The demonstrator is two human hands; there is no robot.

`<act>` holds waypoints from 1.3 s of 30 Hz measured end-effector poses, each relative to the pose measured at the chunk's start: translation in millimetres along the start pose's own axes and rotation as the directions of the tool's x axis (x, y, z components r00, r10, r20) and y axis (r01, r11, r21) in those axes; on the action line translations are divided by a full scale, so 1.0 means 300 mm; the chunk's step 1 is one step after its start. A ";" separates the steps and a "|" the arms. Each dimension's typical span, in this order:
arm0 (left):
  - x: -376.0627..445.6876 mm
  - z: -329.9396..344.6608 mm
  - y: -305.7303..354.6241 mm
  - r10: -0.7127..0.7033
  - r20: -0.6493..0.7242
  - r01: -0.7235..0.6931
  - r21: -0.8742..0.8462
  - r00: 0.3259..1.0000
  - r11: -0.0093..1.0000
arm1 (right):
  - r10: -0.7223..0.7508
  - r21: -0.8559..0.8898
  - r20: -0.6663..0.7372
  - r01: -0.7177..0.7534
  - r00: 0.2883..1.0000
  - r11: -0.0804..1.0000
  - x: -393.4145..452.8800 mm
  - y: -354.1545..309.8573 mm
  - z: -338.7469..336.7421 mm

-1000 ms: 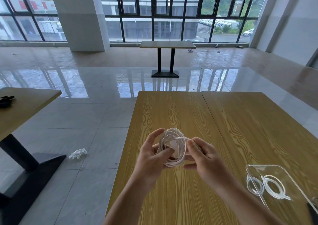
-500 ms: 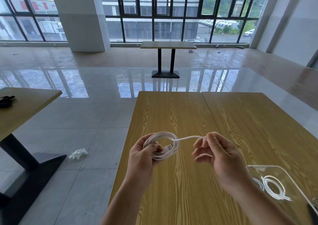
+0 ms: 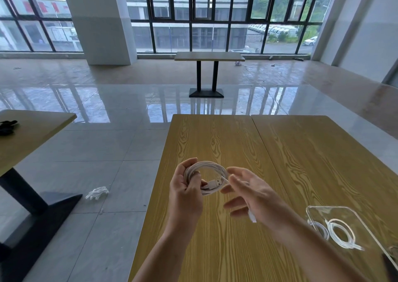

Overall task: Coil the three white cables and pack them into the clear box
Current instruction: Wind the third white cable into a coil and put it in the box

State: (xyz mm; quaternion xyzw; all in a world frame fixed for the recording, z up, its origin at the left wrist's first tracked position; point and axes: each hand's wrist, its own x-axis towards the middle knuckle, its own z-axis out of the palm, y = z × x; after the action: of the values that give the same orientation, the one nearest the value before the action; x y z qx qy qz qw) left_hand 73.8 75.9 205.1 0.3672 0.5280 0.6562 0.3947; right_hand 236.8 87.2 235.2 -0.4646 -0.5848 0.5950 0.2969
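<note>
I judge the step in hand to be the finishing of the third coil: my left hand grips the white cable coil above the near left part of the wooden table, its fingers curled round the left side of the loops, while my right hand sits just right of the coil with fingers spread and blurred. A short white piece shows below the right palm, probably the cable's free end, but I cannot tell whether the hand pinches it or merely passes over it. The coil is a bundle of several round loops, glossy white and thin, held roughly upright and tilted toward me; a USB plug lies across its lower opening, pointing right. The loops look springy and likely to loosen if the grip relaxes. The clear box stands at the near right of the table, well apart from both hands, and holds two coiled white cables lying flat side by side. The next move, as I read it, calls for tucking the loose end through or round the loops to lock them, then carrying the bundle rightward and setting it flat in the box beside the other two without letting it unwind.
</note>
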 end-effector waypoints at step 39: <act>0.040 -0.019 0.000 0.107 -0.025 -0.089 0.392 0.994 0.916 | -0.374 -0.144 -0.021 0.368 0.927 0.919 -0.008 0.029 0.081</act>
State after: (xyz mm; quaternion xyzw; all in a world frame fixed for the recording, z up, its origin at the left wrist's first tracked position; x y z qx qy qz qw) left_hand 63.6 84.3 204.7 0.4490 0.6379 0.5653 0.2680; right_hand 217.4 73.6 224.5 -0.3791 -0.6944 0.4747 0.3856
